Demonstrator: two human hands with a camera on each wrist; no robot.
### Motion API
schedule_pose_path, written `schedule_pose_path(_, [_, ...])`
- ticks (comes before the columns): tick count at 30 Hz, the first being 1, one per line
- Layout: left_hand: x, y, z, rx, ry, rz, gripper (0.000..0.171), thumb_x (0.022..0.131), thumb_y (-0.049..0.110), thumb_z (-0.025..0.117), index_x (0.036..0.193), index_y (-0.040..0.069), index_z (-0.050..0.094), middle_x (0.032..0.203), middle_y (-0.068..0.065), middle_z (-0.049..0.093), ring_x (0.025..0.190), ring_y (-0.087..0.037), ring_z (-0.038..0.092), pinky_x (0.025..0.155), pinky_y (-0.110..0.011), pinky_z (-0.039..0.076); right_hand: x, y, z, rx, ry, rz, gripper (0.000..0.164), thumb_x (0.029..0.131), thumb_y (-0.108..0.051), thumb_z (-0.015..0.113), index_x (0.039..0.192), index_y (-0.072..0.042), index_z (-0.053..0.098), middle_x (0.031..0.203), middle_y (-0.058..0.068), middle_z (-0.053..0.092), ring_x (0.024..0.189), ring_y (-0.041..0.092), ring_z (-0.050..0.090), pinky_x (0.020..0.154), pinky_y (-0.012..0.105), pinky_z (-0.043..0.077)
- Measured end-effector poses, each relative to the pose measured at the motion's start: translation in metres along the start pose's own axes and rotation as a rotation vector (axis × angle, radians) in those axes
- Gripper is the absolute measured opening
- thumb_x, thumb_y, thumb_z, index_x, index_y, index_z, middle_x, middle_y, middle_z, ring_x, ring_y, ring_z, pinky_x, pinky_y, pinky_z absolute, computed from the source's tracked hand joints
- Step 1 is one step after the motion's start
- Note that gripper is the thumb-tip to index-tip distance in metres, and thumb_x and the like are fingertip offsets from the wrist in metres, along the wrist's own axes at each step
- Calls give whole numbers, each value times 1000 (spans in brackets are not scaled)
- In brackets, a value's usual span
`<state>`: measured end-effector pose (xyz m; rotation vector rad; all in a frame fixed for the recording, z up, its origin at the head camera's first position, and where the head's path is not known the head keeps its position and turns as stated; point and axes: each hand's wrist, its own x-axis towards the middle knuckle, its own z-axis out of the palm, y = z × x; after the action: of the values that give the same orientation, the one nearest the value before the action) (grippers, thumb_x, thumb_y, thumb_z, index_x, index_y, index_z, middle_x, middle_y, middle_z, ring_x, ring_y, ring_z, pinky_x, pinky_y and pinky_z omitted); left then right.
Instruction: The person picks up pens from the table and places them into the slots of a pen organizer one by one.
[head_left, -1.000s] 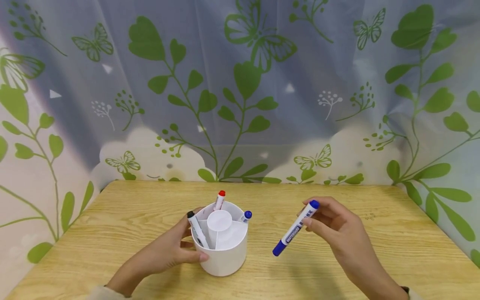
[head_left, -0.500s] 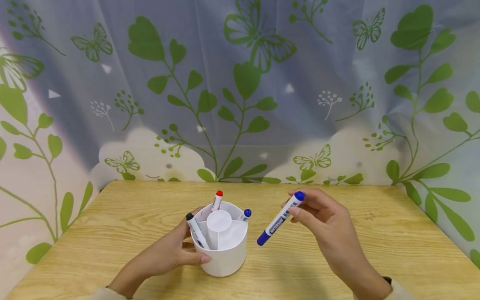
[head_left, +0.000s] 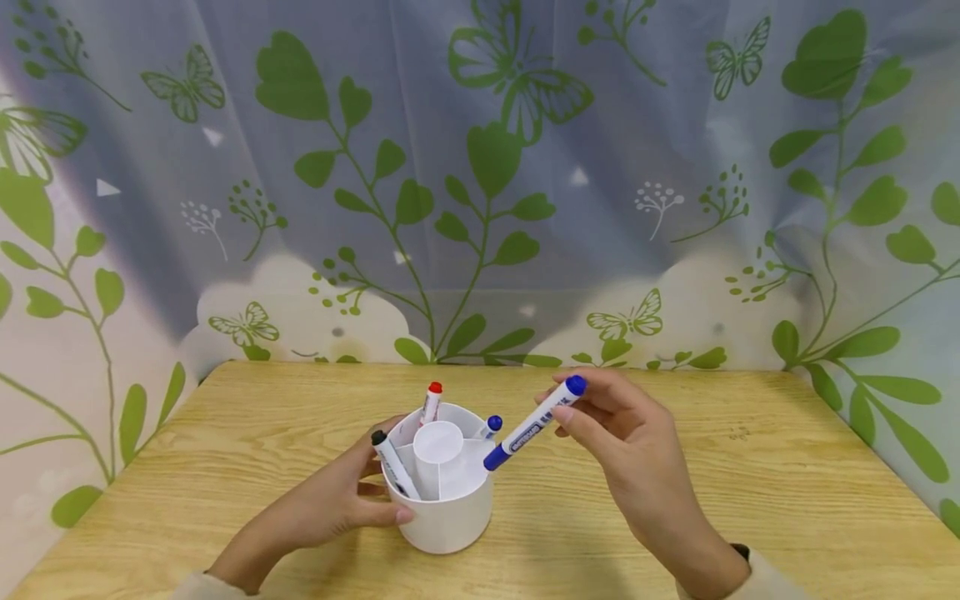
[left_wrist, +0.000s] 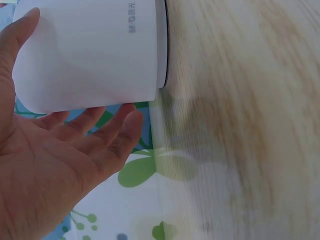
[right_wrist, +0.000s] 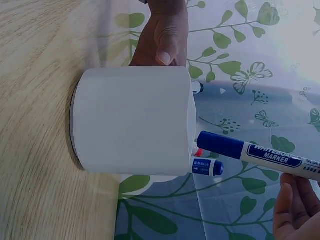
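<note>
A round white pen holder with divided compartments stands on the table. My left hand holds it from the left, thumb on the near side and fingers round the back. In the left wrist view those fingers touch the holder's wall. Pinched between thumb and fingers of my right hand is a blue whiteboard marker, slanting down to the left. Its lower blue end is over the holder's right rim; the right wrist view shows this marker just above the opening. The right front compartment holds nothing.
Inside the holder lean a black-capped marker at left, a red-capped marker at back and a blue-capped marker at right. Behind the wooden table hangs a leaf-patterned curtain.
My right hand has carried the blue marker leftward and slightly up, from beside the holder to its right rim. The left hand and the holder have stayed nearly in place.
</note>
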<state>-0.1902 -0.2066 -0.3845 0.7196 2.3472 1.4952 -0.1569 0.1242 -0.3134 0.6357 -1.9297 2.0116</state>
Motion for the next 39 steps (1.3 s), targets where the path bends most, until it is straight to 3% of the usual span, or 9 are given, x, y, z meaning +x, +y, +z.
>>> schedule_pose_path(6, [-1,1,-2,-8,-8,-17,96,91,25,84,166,19,23,163,-21,38,141,-48,48,111,-61,49,2,6,10,11,-35,-12,28,98,1,69,125,-7,71,113,3,73,97,12,70,83,26,62])
schedule_pose_path(14, [-3,0,-7,34,4,-7,96,92,25,83,166,20,22,162,-22,38,135,-44,54,108,-62,50,0,18,20,-30,-77,-20,28,98,0,70,125,4,68,111,-2,75,98,11,71,87,24,61])
schedule_pose_path(19, [-3,-1,-8,36,2,3,97,91,25,83,166,19,21,162,-24,38,135,-45,55,107,-63,51,-1,25,25,-74,-92,14,29,98,-4,72,127,-2,72,113,-5,77,103,14,70,86,25,61])
schedule_pose_path(28, [-3,1,-7,18,-5,17,98,92,22,83,166,18,20,161,-25,38,135,-45,55,107,-64,51,-6,36,36,-170,-118,-7,27,94,-2,75,120,-7,77,118,15,76,107,10,66,82,24,56])
schedule_pose_path(34, [-3,1,-6,13,-4,4,98,92,23,83,167,17,20,161,-24,38,135,-45,54,107,-64,50,-11,38,44,-194,-170,29,27,92,-3,77,118,-8,78,116,7,78,109,8,65,81,25,53])
schedule_pose_path(39, [-3,1,-5,6,-5,6,97,92,23,82,167,18,19,163,-23,37,139,-50,50,107,-66,49,-16,40,49,-236,-191,62,27,91,-6,78,116,-15,80,116,-1,78,107,7,64,83,27,50])
